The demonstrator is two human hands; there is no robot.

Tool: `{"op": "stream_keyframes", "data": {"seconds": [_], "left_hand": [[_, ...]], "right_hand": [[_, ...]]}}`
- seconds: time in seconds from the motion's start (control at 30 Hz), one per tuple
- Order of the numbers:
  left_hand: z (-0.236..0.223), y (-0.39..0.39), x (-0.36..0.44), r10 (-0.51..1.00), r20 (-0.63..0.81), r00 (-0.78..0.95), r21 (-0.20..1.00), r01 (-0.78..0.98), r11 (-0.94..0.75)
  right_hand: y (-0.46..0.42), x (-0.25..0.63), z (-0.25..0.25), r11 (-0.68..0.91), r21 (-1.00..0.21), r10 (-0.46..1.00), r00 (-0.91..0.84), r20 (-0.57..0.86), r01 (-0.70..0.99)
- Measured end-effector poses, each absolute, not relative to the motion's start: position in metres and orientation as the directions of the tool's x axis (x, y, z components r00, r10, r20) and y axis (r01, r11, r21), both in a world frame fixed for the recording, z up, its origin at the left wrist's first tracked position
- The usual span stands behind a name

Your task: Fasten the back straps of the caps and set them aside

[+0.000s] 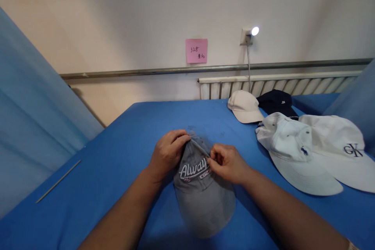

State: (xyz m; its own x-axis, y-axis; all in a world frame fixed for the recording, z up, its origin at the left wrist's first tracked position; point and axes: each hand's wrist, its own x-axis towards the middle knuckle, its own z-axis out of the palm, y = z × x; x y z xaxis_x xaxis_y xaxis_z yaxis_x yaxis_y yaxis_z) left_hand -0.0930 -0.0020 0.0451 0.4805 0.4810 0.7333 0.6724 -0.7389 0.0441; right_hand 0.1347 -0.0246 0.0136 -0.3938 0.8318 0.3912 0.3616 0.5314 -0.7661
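Observation:
A grey baseball cap (202,203) with white raised "Always" lettering lies in front of me, its brim pointing toward me. My left hand (170,150) pinches the crown at its upper left, fingers curled over the top. On the other side, my right hand (227,163) is closed with thumb and forefinger on the fabric at the right end of the lettering. The crown is creased between the two hands. What lies under the curled fingers is hidden.
Blue cloth (117,203) covers the table. To the right lie a pale cap (290,140), a white "GK" cap (336,136), a cream cap (244,103) and a dark cap (274,99). A thin stick (58,181) lies left. Behind are a radiator (263,86) and a metal rail (152,71).

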Motion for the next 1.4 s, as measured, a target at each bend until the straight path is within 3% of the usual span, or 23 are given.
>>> {"op": "stream_keyframes", "data": {"seconds": [0.1,0.27,0.47,0.63,0.7,0.8,0.9,1.0,1.17,1.3,1.4], "left_hand": [[0.044,-0.006,-0.089,0.491,0.740,0.460,0.096,0.651,-0.753],[0.040,-0.009,-0.082,0.471,0.714,0.518,0.113,0.579,-0.808],[0.038,-0.013,-0.078,0.503,0.714,0.487,0.198,0.548,-0.812],[0.041,-0.012,-0.078,0.638,0.739,0.214,0.412,0.606,-0.680],[0.044,-0.007,-0.083,0.736,0.639,0.223,0.469,0.646,-0.602],[0.049,0.000,-0.093,0.841,0.379,0.387,0.510,0.671,-0.538],[0.053,0.004,-0.100,0.844,0.175,0.506,0.579,0.641,-0.504],[0.055,0.004,-0.103,0.826,0.083,0.558,0.616,0.623,-0.482],[0.055,0.004,-0.101,0.823,0.210,0.528,0.546,0.635,-0.547],[0.052,0.008,-0.103,0.848,0.465,0.252,0.612,0.601,-0.514],[0.046,0.011,-0.104,0.873,0.477,0.101,0.692,0.569,-0.444]], "right_hand": [[-0.030,0.135,0.018,0.546,-0.799,0.808,-0.408,0.424,0.252],[-0.016,0.131,0.005,0.370,-0.894,0.925,-0.192,0.329,0.253],[-0.007,0.128,-0.008,0.424,-0.883,0.883,-0.308,0.353,0.203],[-0.001,0.132,-0.016,0.352,-0.908,0.931,-0.179,0.317,0.228],[0.003,0.133,-0.019,0.330,-0.925,0.938,-0.173,0.300,0.186],[0.004,0.135,-0.022,0.309,-0.937,0.940,-0.205,0.274,0.165],[0.003,0.135,-0.023,0.310,-0.933,0.937,-0.225,0.266,0.185],[0.002,0.135,-0.023,0.324,-0.927,0.932,-0.232,0.278,0.189],[0.002,0.135,-0.022,0.347,-0.924,0.927,-0.207,0.312,0.160],[0.001,0.138,-0.018,0.407,-0.900,0.911,-0.144,0.387,0.158],[0.000,0.138,-0.017,0.442,-0.878,0.897,-0.120,0.426,0.183]]}}
